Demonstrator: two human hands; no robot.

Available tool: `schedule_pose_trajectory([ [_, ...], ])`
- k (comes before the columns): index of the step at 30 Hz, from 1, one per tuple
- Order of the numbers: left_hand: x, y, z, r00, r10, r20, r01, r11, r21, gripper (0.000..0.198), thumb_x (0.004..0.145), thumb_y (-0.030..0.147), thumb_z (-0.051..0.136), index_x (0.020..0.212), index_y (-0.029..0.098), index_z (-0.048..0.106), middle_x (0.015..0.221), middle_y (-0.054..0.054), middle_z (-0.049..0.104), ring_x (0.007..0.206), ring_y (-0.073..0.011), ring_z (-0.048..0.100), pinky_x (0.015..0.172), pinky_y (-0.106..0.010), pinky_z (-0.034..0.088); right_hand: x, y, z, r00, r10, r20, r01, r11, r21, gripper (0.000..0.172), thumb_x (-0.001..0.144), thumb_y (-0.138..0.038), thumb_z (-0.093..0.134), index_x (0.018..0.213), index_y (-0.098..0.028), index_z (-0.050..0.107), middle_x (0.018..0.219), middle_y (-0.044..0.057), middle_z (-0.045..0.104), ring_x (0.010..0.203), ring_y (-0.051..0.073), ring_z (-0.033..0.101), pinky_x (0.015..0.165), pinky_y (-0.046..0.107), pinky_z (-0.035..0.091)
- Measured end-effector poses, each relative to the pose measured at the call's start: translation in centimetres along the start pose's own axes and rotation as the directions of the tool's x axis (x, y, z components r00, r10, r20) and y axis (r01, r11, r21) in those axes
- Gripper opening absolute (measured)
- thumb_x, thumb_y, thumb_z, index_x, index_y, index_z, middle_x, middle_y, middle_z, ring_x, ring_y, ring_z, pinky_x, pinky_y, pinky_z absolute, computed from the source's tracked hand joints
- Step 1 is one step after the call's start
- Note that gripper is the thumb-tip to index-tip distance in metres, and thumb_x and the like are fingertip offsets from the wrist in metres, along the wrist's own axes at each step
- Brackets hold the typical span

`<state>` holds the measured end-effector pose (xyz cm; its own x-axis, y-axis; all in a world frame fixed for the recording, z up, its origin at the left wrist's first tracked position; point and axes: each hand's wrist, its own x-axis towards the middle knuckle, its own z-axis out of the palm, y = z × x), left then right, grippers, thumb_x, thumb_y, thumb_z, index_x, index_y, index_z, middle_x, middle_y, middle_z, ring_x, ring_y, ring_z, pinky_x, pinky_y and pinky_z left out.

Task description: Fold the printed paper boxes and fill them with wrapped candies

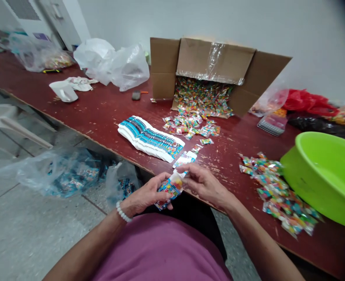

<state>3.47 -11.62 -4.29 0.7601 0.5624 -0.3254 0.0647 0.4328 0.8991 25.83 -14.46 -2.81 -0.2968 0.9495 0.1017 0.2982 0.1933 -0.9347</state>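
Note:
My left hand [149,195] is wrapped round a small blue printed candy box [170,189] just off the table's front edge. Its white top end is open, and something yellow shows at the mouth. The fingers of my right hand [204,182] are closed at that white flap, partly hiding it. Another small printed box [185,159] lies on the table just beyond my hands. A long row of flattened blue and white boxes [150,136] is stacked to its left. Small wrapped candies [190,125] spill out behind them.
An open cardboard carton [216,62] full of candies lies on its side on the red table [102,117]. At right stand a green basin [321,183] and a candy pile [280,195]. Plastic bags [128,66], a white jug [63,91] and a plastic stool [11,117] are left.

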Motion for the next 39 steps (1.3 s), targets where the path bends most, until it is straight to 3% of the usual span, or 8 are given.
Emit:
schedule_pose_trajectory([
  [6, 0.0, -0.3, 1.2, 0.995, 0.022, -0.097, -0.024, 1.000, -0.016, 0.041, 0.076, 0.030, 0.074, 0.112, 0.020, 0.058, 0.089, 0.000, 0.063, 0.063, -0.0104, 0.061, 0.057, -0.020, 0.051, 0.4, 0.8, 1.8, 0.989, 0.133, -0.065, -0.126, 0.986, 0.106, 0.033, 0.078, -0.017, 0.072, 0.109, -0.023, 0.061, 0.081, -0.001, 0.071, 0.066, 0.014, 0.064, 0.062, 0.026, 0.050],
  [11, 0.6, -1.1, 1.4, 0.976, -0.072, -0.205, 0.005, 0.951, -0.308, 0.053, 0.088, 0.063, 0.053, 0.104, 0.013, 0.065, 0.081, -0.009, 0.070, 0.057, -0.0156, 0.063, 0.050, -0.024, 0.051, 0.4, 0.2, 2.4, 0.945, 0.167, -0.282, -0.086, 0.957, 0.276, 0.029, 0.080, -0.030, 0.075, 0.105, -0.023, 0.063, 0.087, 0.002, 0.071, 0.074, 0.016, 0.064, 0.068, 0.028, 0.051],
  [18, 0.6, -1.9, 1.7, 0.937, 0.032, -0.347, -0.158, 0.927, -0.341, 0.036, 0.080, 0.045, 0.071, 0.099, 0.015, 0.068, 0.074, -0.003, 0.068, 0.052, -0.0137, 0.059, 0.045, -0.024, 0.052, -0.1, 1.1, 5.2, 0.921, 0.387, -0.037, -0.251, 0.665, 0.703, 0.050, 0.065, -0.031, 0.089, 0.109, -0.023, 0.065, 0.087, -0.001, 0.068, 0.070, 0.011, 0.059, 0.063, 0.023, 0.047],
  [22, 0.4, -1.8, 1.9, 0.933, 0.100, -0.345, -0.196, 0.947, -0.255, 0.031, 0.081, 0.043, 0.071, 0.095, 0.015, 0.067, 0.075, -0.003, 0.067, 0.055, -0.0129, 0.058, 0.045, -0.023, 0.052, 0.5, 0.9, 6.3, 0.896, 0.444, 0.002, -0.272, 0.547, 0.791, 0.035, 0.057, -0.030, 0.092, 0.079, -0.019, 0.067, 0.074, -0.003, 0.064, 0.062, 0.010, 0.055, 0.056, 0.022, 0.043],
  [26, 0.4, -1.5, 1.7, 0.956, 0.006, -0.293, -0.126, 0.911, -0.392, 0.036, 0.085, 0.050, 0.067, 0.096, 0.016, 0.065, 0.075, -0.003, 0.067, 0.052, -0.0142, 0.062, 0.044, -0.025, 0.053, 0.6, 1.0, 6.6, 0.901, 0.366, -0.233, -0.111, 0.713, 0.692, 0.023, 0.066, -0.032, 0.087, 0.068, -0.019, 0.068, 0.079, -0.003, 0.064, 0.052, 0.006, 0.050, 0.050, 0.022, 0.040],
  [30, 0.6, -1.4, 1.5, 0.970, -0.162, -0.184, 0.016, 0.793, -0.610, 0.042, 0.089, 0.055, 0.061, 0.105, 0.016, 0.066, 0.068, -0.003, 0.068, 0.042, -0.0165, 0.062, 0.039, -0.028, 0.052, -0.2, 1.3, 6.3, 0.934, 0.069, -0.352, 0.050, 0.947, 0.318, 0.009, 0.079, -0.031, 0.079, 0.079, -0.023, 0.075, 0.093, 0.002, 0.072, 0.064, 0.012, 0.062, 0.057, 0.026, 0.049],
  [35, 0.8, -1.4, 1.8, 0.968, -0.134, -0.214, -0.033, 0.773, -0.634, 0.034, 0.092, 0.047, 0.059, 0.107, 0.016, 0.067, 0.069, -0.002, 0.069, 0.041, -0.0166, 0.063, 0.038, -0.027, 0.052, -0.8, 1.3, 5.8, 0.954, -0.066, -0.291, 0.090, 0.994, 0.069, 0.008, 0.090, -0.028, 0.068, 0.091, -0.024, 0.075, 0.094, 0.004, 0.076, 0.085, 0.019, 0.070, 0.077, 0.031, 0.054],
  [39, 0.5, -1.0, 2.1, 0.955, -0.094, -0.280, -0.096, 0.799, -0.594, 0.038, 0.095, 0.047, 0.054, 0.110, 0.014, 0.067, 0.067, -0.004, 0.069, 0.042, -0.0155, 0.063, 0.039, -0.026, 0.053, -0.8, 1.5, 6.5, 0.937, 0.022, -0.348, 0.041, 0.984, 0.173, 0.034, 0.086, -0.029, 0.072, 0.119, -0.027, 0.063, 0.104, 0.003, 0.074, 0.075, 0.016, 0.066, 0.070, 0.029, 0.055],
])
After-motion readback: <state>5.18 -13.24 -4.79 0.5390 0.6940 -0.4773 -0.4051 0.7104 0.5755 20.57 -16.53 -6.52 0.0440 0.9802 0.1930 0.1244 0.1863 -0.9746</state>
